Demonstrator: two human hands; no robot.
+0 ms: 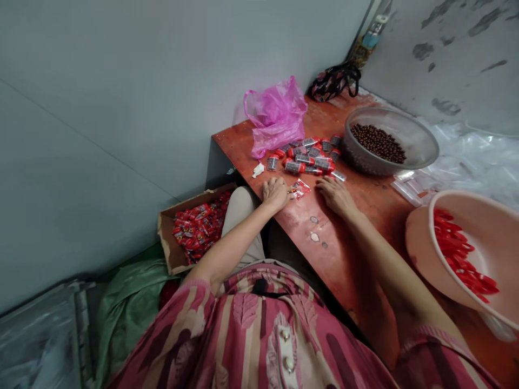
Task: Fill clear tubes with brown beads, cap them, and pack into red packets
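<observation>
Two bare hands at work over a reddish surface, both palm down, seen from where I stand beside the sitter. Between them lies one small clear packet with red in it, flat by the near edge, just off the fingertips of the left hand and on that hand's right side. The left is plainly the nearer; the right hand sits apart from it, across a strip of bare surface. Packet's long axis hard to call: too small and crumpled. Grip, left: fingers bent and drawn close, tips meeting the packet's left edge; whether they pinch it or merely touch, I cannot tell. Grip, right: fingers loosely spread and slightly curled, resting on the surface, nothing seen in them, though the underside is hidden. Just beyond the right fingertips, a loose heap of red-capped tubes, lying at mixed angles. Behind the heap, a pink plastic bag; by its front corner, a white scrap. To the right, a bowl of brown beads, then a peach basin with red pieces. Low on the left, below the surface, a cardboard box holding many red packets.
</observation>
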